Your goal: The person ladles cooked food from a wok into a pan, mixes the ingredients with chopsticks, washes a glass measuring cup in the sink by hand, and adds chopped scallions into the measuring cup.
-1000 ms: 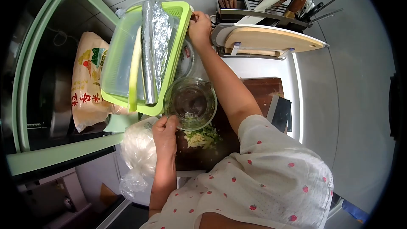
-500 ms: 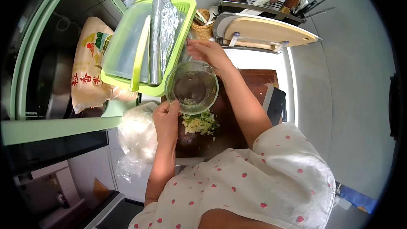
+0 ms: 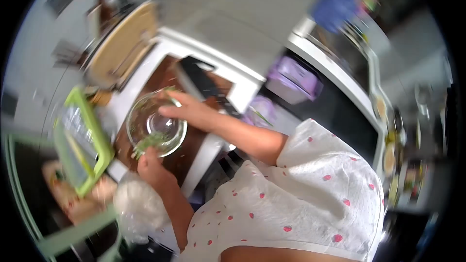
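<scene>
A clear glass bowl (image 3: pixel 158 125) is between my two hands, above the dark wooden cutting board (image 3: pixel 196 138). My right hand (image 3: pixel 182 110) grips its rim on the right, with the thumb over the inside of the bowl. At the near rim, my left hand (image 3: pixel 151 166) is closed on the bowl's edge. Chopped greens (image 3: pixel 150 141) show at the bowl's near side; through the glass and blur I cannot tell whether they lie in it or under it. A cleaver with a dark blade (image 3: pixel 200 78) lies on the board's far right part.
To the left stands a green basket (image 3: pixel 100 157) with a lidded box, beside a plastic bag (image 3: pixel 138 204) of something white. Behind the board is a rack with a light cutting board (image 3: pixel 124 43) and knives. A purple-lined bin (image 3: pixel 293 80) stands at the right.
The view has swung to the right and is blurred. My right hand has come from beyond the bowl onto its rim. The left hand keeps its hold.
</scene>
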Demonstrator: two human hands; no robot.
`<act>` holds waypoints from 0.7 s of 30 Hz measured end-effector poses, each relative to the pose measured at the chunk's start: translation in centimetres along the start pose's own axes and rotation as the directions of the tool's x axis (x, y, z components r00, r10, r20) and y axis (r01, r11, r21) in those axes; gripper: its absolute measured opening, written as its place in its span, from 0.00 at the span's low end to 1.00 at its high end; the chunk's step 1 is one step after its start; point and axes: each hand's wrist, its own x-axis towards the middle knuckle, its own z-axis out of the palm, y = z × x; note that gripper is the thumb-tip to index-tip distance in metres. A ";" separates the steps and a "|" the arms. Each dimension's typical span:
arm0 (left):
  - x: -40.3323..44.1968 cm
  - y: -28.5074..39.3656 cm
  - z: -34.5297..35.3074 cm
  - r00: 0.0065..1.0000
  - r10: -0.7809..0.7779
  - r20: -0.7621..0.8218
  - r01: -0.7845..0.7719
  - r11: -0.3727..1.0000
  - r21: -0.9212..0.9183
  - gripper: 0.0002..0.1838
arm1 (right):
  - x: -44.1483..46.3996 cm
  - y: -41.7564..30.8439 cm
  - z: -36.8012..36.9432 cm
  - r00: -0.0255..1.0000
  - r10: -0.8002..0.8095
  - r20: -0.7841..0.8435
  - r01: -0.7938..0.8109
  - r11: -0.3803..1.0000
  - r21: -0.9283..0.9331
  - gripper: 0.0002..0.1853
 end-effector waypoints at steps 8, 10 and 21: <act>-10.9 -1.2 9.5 0.763 -0.138 0.631 0.153 0.988 0.031 0.14 | -16.9 -4.4 -10.0 0.819 -0.152 -0.554 0.182 0.983 -0.001 0.24; -13.3 -1.7 12.0 0.660 -0.083 0.746 0.044 0.996 0.071 0.15 | -21.0 -5.3 -12.5 0.744 -0.225 -0.629 0.223 0.971 -0.083 0.24; -35.5 -4.9 27.5 0.034 -0.154 0.987 0.143 0.979 0.148 0.13 | -45.2 -9.6 -24.1 0.091 -0.339 -0.936 0.140 0.935 -0.325 0.21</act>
